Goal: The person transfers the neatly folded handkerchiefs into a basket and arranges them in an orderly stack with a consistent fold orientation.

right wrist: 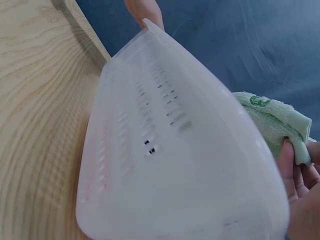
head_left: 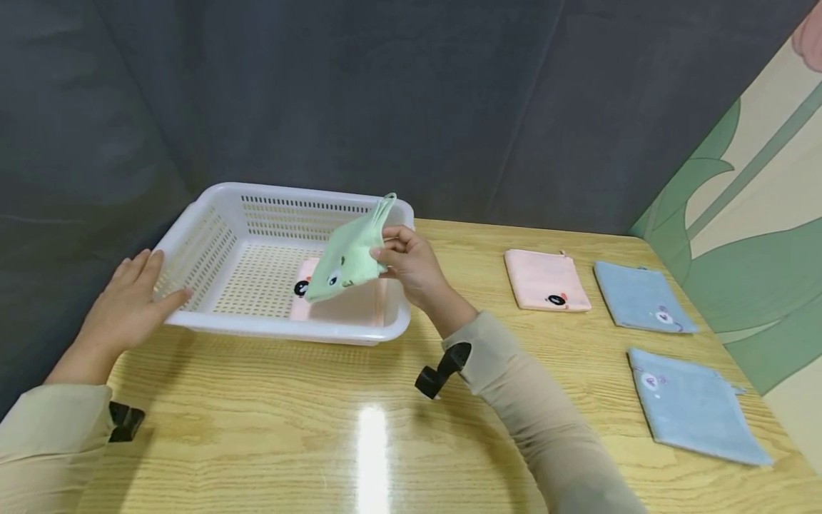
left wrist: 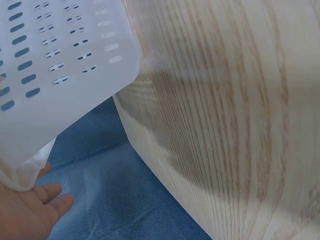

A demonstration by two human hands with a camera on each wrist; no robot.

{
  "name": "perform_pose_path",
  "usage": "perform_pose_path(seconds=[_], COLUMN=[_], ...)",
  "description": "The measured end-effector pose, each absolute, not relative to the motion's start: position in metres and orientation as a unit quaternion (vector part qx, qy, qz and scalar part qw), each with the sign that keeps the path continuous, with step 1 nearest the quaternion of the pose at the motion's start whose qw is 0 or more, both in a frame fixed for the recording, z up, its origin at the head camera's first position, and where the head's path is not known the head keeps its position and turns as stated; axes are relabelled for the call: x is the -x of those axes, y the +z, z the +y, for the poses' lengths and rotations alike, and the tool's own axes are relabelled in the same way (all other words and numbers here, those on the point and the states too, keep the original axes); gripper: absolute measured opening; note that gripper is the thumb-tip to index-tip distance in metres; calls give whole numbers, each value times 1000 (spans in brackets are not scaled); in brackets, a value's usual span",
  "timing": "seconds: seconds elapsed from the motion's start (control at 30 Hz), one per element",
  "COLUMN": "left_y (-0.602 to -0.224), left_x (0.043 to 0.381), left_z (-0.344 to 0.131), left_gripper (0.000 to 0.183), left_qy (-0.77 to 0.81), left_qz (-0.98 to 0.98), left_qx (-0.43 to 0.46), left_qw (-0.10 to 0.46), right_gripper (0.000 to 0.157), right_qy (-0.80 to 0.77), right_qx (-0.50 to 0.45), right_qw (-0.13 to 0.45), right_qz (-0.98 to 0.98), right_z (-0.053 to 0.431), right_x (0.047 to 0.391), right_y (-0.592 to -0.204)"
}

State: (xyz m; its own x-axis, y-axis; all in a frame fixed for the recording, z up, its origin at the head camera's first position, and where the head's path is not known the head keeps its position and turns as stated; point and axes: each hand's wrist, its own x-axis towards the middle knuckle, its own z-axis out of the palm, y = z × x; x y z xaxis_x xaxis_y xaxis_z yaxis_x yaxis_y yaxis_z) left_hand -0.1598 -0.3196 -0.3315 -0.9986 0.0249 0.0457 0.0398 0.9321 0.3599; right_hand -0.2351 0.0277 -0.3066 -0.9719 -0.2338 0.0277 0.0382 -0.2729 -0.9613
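A folded light green hand towel [head_left: 347,258] with a hanging loop and stitched face hangs over the right part of a white perforated plastic basket [head_left: 257,325]. My right hand [head_left: 414,264] pinches its right edge between thumb and fingers; the right wrist view also shows this green cloth [right wrist: 272,120] between the fingertips. Below it, a folded pink towel [head_left: 349,307] lies on the basket's floor, partly covered from sight. At the basket's left end, my left hand [head_left: 128,307] rests on the rim, fingers extended and thumb along the front corner.
To the right on the wooden table [head_left: 270,428] lie another folded pink towel [head_left: 546,278], a blue towel [head_left: 642,296] and a second blue towel [head_left: 696,407] nearer the front. Dark cloth [head_left: 385,100] hangs behind the table. A painted wall [head_left: 764,285] borders the right side.
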Motion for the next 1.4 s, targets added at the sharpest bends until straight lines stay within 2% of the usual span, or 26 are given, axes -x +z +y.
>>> perform_pose_path(seconds=[0.5, 0.9, 1.4], left_y=[-329, -330, -330], left_x=[161, 160, 159], left_z=[-318, -319, -319], left_gripper=[78, 78, 78], left_qy=[-182, -184, -190], left_qz=[-983, -983, -982], left_qx=[24, 18, 12], left_qw=[14, 10, 9], right_gripper=[18, 20, 15], right_qy=[-763, -737, -638], right_qx=[76, 80, 63], right_qw=[102, 139, 167], right_qz=[634, 657, 749], right_z=[9, -8, 0], right_x=[237, 235, 230], right_y=[-311, -317, -311])
